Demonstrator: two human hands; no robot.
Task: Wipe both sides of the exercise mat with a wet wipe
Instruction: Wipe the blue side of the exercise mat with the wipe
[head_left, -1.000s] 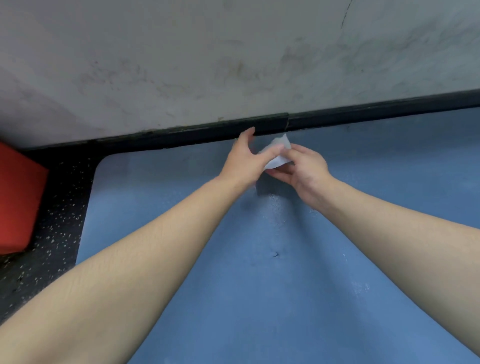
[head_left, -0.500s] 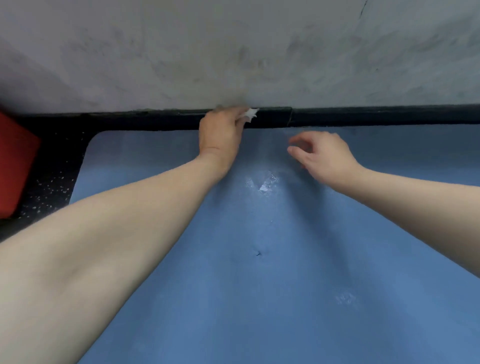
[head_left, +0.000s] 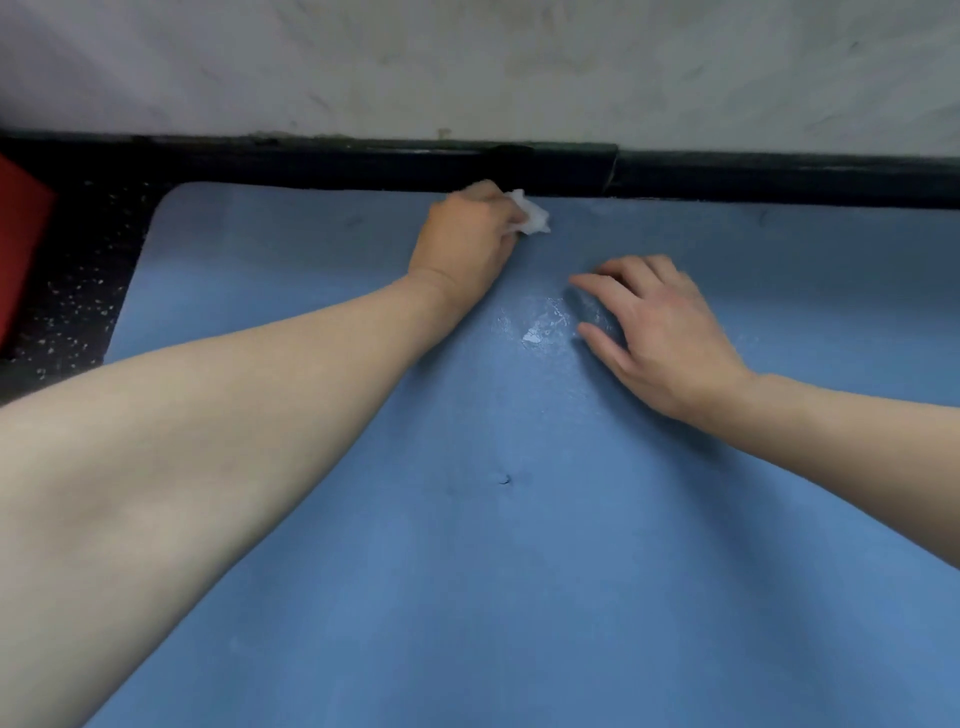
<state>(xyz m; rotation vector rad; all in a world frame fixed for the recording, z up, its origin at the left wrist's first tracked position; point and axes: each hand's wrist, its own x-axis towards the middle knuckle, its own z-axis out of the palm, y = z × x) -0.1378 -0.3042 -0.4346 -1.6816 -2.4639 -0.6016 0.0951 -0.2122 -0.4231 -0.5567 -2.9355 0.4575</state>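
Observation:
A blue exercise mat lies flat on the floor and fills most of the view. My left hand grips a crumpled white wet wipe and presses it on the mat near its far edge. My right hand rests on the mat to the right, fingers spread and loosely bent, holding nothing. A wet shiny patch shows on the mat between the two hands.
A black baseboard runs along the mat's far edge under a grey-white wall. Dark speckled floor lies left of the mat. A red object stands at the left edge.
The wipe passed from both hands into my left hand alone. My left hand drew back from the baseboard onto the mat. My right hand let go and came down onto the mat.

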